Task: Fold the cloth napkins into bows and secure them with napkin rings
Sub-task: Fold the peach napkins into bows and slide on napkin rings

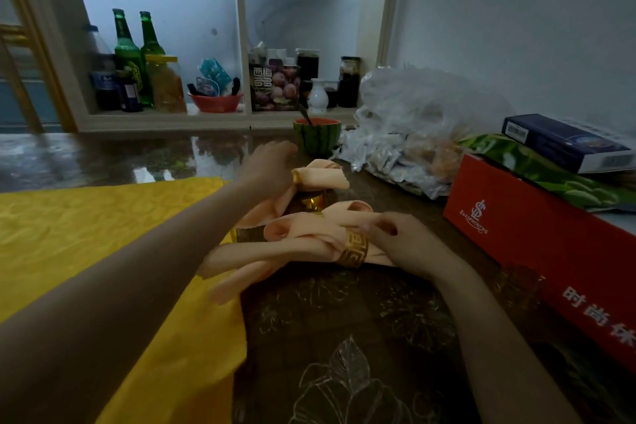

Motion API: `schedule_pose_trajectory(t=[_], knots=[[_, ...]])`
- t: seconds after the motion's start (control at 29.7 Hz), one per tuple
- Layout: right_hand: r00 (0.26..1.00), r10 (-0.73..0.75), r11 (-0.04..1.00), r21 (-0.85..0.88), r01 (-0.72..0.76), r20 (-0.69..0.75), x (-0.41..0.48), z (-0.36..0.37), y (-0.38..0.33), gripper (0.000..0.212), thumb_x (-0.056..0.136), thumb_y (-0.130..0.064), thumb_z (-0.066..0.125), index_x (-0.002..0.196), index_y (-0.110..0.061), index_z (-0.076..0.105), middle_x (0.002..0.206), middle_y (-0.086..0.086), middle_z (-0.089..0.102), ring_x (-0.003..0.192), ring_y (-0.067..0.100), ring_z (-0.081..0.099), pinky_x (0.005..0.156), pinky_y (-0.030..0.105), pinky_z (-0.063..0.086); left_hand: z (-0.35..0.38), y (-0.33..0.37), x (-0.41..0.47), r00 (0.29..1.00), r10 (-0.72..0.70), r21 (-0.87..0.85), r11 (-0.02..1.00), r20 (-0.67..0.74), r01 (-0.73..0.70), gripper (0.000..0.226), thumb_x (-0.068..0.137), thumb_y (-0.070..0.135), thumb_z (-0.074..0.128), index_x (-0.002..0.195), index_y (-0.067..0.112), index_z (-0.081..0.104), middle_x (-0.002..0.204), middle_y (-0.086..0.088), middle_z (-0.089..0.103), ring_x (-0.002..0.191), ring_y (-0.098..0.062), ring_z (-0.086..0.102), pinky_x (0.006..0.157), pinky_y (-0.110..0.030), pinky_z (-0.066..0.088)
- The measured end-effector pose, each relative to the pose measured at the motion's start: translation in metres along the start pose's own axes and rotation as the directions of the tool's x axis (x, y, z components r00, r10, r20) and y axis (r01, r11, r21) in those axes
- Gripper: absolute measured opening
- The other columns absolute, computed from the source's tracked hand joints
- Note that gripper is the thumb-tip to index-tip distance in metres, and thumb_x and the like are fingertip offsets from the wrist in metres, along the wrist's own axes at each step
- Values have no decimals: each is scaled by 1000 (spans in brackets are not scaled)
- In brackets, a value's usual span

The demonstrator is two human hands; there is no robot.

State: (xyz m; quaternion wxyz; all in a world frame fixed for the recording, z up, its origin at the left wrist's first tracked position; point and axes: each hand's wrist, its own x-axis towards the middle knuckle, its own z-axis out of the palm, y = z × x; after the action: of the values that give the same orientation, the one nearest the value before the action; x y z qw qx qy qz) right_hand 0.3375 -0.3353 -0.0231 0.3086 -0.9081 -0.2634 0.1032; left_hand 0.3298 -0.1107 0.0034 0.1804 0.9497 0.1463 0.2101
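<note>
The near napkin (303,234) is laid crosswise, gripped beside its gold ring (354,249) by the right hand (402,244); the left hand (272,165), farther off, is too blurred to be judged.

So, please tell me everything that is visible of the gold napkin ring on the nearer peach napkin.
The gold napkin ring is a wide, shiny, metal-looking band with a key pattern. It lies tilted, wrapped around the gathered middle of the nearer peach cloth napkin on the dark leaf-patterned tabletop. The right hand pinches the napkin just beside it.
</note>
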Motion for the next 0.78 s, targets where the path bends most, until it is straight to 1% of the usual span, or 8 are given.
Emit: schedule_pose_trajectory(t=[0.1,0.17,0.27,0.37,0.47,0.57,0.67,0.78], knots=[[997,-75,985,157,71,20,-1,2,-7,26,97,-30,47,120,-26,58,107,-13,52,89,0,51,73,17,41,15,-12,21,964,-51,55,998,261,38,71,88,28,61,148,22,22,152,-8,28,140,-28,24,113,-51,22],[987,-121,963,254,91,107,-5,0,-9,33,94,-32,52,126,-29,53,110,-18,42,92,-6,46,71,10,36,31,-16,27,949,-65,79,996,308,42,67,87,36,62,144,21,30,148,-9,33,136,-29,30,112,-50,23],[955,-224,964,190,188,195,-7,3,-12,31,88,-37,61,118,-36,55,112,-25,44,89,-16,47,67,7,42,40,-17,26,988,-39,188,982,151,10,44,88,34,59,127,17,49,137,-10,40,125,-29,40,107,-47,30],[959,-214,969,164,185,188,-7,3,-12,23,83,-39,66,105,-37,60,117,-19,49,98,-8,47,75,10,40,46,-13,11,990,89,312,943,113,-120,50,85,27,63,130,17,43,134,-12,32,123,-31,36,103,-42,31],[955,-207,970,170,172,214,-9,2,-11,20,81,-35,69,97,-39,59,108,-23,49,97,-6,49,74,10,40,34,-17,6,985,72,229,967,159,-108,53,79,28,69,125,20,42,126,-10,37,111,-31,47,87,-37,42],[960,-186,970,195,146,210,-9,3,-13,24,79,-30,70,97,-39,56,107,-18,52,95,-1,53,75,14,45,8,-37,25,996,-89,-11,996,24,90,53,78,26,71,123,15,44,119,-11,52,98,-24,53,74,-35,46],[972,-160,980,147,135,172,-3,11,-10,27,72,-40,69,94,-43,55,111,-14,52,102,5,52,84,22,47,2,-38,40,979,-145,-201,973,-146,114,47,83,23,67,123,15,46,120,-11,55,100,-24,54,81,-41,48],[983,-133,990,57,127,126,-2,15,-12,23,58,-55,60,79,-46,56,115,-10,49,111,16,45,96,40,43,17,-20,45,988,-2,-9,1000,-153,0,47,84,25,64,128,22,46,129,-6,51,117,-28,50,101,-52,37]])
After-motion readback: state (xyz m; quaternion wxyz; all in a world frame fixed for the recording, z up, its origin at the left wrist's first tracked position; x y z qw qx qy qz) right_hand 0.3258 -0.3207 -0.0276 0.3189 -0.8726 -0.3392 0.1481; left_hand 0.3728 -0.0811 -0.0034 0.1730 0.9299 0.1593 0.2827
